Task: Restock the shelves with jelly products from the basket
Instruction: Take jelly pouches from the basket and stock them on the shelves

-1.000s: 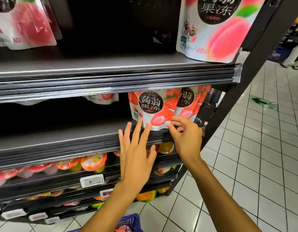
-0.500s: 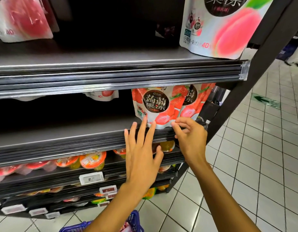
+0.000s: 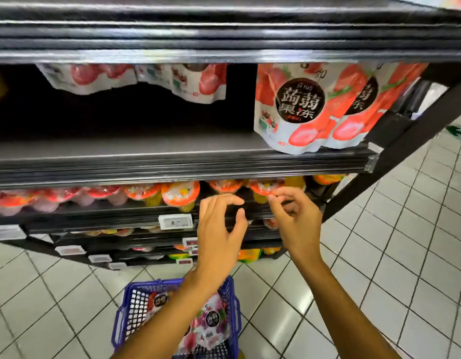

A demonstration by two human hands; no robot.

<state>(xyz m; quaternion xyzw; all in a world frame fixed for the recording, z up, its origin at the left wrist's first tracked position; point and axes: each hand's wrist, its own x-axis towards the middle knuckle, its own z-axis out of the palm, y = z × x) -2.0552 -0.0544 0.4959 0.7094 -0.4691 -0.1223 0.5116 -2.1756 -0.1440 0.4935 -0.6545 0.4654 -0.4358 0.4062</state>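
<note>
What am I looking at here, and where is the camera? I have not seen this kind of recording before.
There is no machine here: a person is restocking a shop shelf with bare hands. The one camera is worn on the head and looks forward and down, so both arms come in from the bottom edge. The left hand and the right hand hang in front of the shelves with fingers loosely curled; neither seems to hold anything. At the right of the middle shelf stand strawberry jelly pouches, and pale pouches sit further back. The shelf below carries jelly cups. On the tiled floor stands a blue basket with spare pouches in it.
</note>
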